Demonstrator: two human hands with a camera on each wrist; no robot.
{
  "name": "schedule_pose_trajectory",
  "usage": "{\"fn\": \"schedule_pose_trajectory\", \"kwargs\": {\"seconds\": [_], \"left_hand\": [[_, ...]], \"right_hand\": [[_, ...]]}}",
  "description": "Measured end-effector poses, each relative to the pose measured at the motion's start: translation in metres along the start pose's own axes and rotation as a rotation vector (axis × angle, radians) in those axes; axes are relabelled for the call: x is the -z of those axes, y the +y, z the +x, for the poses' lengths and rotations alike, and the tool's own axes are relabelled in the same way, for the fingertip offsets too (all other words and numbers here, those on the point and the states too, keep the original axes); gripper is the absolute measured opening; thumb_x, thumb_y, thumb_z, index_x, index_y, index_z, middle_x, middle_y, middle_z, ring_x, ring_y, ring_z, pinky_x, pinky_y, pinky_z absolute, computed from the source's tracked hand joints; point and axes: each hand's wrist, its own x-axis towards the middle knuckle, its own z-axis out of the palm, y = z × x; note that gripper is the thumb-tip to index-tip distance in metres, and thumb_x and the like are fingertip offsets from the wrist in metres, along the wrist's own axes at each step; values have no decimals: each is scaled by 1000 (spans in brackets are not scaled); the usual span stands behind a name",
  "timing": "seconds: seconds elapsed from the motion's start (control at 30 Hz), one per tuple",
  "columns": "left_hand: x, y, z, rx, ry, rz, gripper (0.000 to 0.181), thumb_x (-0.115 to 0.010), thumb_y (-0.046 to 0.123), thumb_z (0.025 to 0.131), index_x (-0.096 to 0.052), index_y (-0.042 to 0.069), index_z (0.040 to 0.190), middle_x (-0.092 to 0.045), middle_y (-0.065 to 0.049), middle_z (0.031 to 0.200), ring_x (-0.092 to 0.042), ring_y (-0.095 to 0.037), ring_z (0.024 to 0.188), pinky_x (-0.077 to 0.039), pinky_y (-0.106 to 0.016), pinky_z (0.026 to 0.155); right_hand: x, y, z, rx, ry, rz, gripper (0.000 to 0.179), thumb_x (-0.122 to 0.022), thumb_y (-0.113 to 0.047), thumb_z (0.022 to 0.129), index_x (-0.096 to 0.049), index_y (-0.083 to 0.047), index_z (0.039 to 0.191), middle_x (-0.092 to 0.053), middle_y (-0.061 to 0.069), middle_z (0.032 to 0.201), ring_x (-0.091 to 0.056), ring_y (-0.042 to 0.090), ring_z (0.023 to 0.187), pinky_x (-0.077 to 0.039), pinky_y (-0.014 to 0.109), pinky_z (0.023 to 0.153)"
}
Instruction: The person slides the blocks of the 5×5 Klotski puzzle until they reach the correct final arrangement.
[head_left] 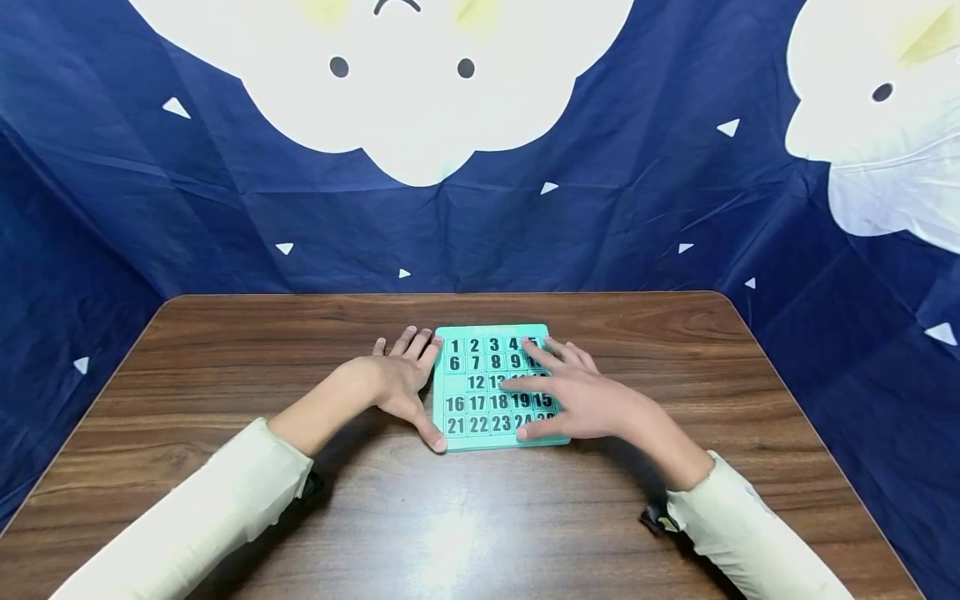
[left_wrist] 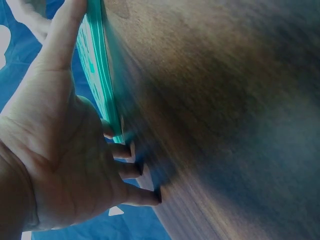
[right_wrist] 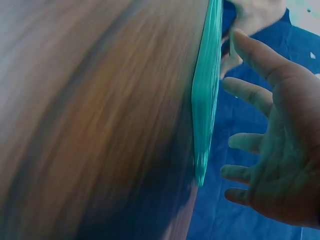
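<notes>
A turquoise number slide puzzle (head_left: 444,442) lies flat on the wooden table, its black-numbered tiles set in rows. One gap shows at the left end of the third row, beside tile 12. My left hand (head_left: 397,382) rests at the puzzle's left edge, fingers spread, with the thumb by the lower left corner and a finger by the upper left. Over the right part of the board spreads my right hand (head_left: 592,400), its fingers extended above the tiles and covering some numbers. In the right wrist view that hand (right_wrist: 285,150) curls round nothing.
The brown wooden table (head_left: 465,533) has rounded far corners. Behind it and at both sides hangs a dark blue cloth (head_left: 480,233) with white clouds and small triangles. Light glares off the table's front. Dark straps show at both wrists.
</notes>
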Motion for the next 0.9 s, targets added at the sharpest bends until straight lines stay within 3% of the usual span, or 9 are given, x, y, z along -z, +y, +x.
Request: {"fn": "schedule_pose_trajectory", "kwargs": {"seconds": [0.43, 0.7, 0.9], "left_hand": [[4, 0, 0, 13, -5, 24, 174, -87, 95, 66, 12, 10, 182, 14, -22, 190, 16, -43, 177, 0, -77, 139], [0, 2, -1, 13, -5, 4, 175, -89, 94, 65, 12, 10, 182, 15, -21, 190, 17, -42, 178, 0, -77, 139], [1, 4, -1, 15, -5, 10, 175, -88, 94, 66, 12, 10, 182, 14, -21, 190, 17, -43, 178, 1, -77, 139]], "right_hand": [[-2, -34, 47, 23, -103, 3, 78, -74, -72, 100, -53, -43, 169, -6, 9, 193, 0, 48, 178, -3, 78, 139], [8, -15, 31, -58, -70, -26, 67, -76, -69, 100, -68, -37, 158, -14, 12, 191, -3, 50, 177, -2, 77, 139], [1, -16, 36, -17, -103, 5, 77, -74, -72, 101, -53, -42, 169, -11, 11, 192, -2, 51, 177, -3, 80, 137]]}}
